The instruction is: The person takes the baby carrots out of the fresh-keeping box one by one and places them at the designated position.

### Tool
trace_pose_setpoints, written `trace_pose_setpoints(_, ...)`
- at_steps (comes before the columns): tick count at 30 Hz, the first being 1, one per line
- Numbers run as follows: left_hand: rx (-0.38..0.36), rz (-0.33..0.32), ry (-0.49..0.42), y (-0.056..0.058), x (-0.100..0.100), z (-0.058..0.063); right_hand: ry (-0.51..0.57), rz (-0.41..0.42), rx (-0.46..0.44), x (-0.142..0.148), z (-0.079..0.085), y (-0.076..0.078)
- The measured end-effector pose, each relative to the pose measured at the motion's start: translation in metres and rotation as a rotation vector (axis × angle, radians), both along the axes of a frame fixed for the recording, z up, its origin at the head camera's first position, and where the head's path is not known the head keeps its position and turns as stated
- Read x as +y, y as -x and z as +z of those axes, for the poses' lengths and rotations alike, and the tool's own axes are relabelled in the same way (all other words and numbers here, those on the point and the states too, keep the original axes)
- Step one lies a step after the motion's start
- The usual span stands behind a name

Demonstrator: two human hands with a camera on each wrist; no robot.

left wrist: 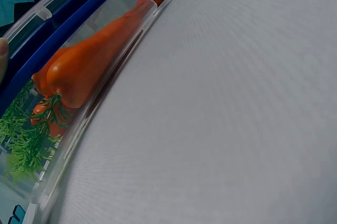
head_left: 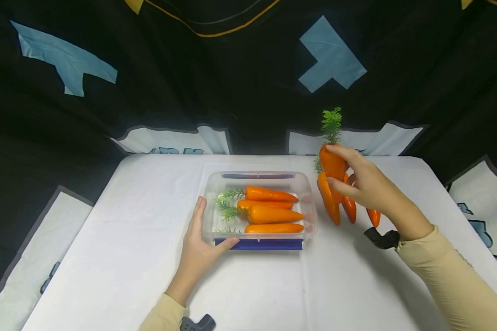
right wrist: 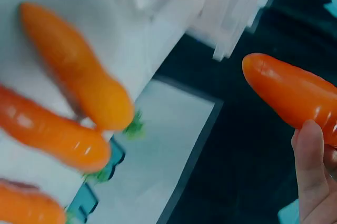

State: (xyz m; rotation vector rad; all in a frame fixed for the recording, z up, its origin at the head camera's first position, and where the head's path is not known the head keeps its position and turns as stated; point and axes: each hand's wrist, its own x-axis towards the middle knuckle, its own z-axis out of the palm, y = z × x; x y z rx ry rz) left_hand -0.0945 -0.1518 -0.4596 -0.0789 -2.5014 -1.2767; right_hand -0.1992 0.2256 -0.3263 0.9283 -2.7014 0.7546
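We see the right hand [head_left: 368, 177] holding one orange carrot [head_left: 332, 162] between thumb and fingers, lifted clear of the bench [head_left: 252, 294]. The carrot hangs upright, its feathery green top [head_left: 331, 123] uppermost and its tip down. Just beneath and beside it we find three loose carrots [right wrist: 79, 71] lying on the bench; in the right wrist view they lie roughly side by side, well below the held one.

Left of these we see the clear plastic box [head_left: 309, 195], lidless and upright on the bench. Four carrots [head_left: 275, 214] lie inside it on their sides, stacked from far wall to near wall, greens [head_left: 228, 209] to the left and tips to the right. A blue latch [head_left: 267, 244] runs along the near side and a matching blue strip [head_left: 258, 175] along the far side. The left hand [head_left: 201, 250] rests at the near left corner, its fingers along the left wall and its thumb spread wide across to the latch.

Further out, we note a beige sleeve [head_left: 451, 276] and a black wrist mount [head_left: 383, 238] on the right arm, with the same on the left. Behind the white-covered bench we see a black cloth [head_left: 170, 92] bearing pale blue shapes [head_left: 332, 55] and a curved yellow line [head_left: 215, 35].
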Motion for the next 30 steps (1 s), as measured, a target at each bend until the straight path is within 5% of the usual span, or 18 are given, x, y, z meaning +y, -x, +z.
trace_pose_setpoints(13, 0.005, 0.001, 0.007, 0.0, 0.0, -0.001, 0.094, -0.182, -0.181, 0.054, -0.009, 0.008)
trace_pose_setpoints(30, 0.013, 0.005, -0.009, 0.001, 0.001, -0.002, -0.011, -0.226, -0.329, 0.094, -0.048, 0.015)
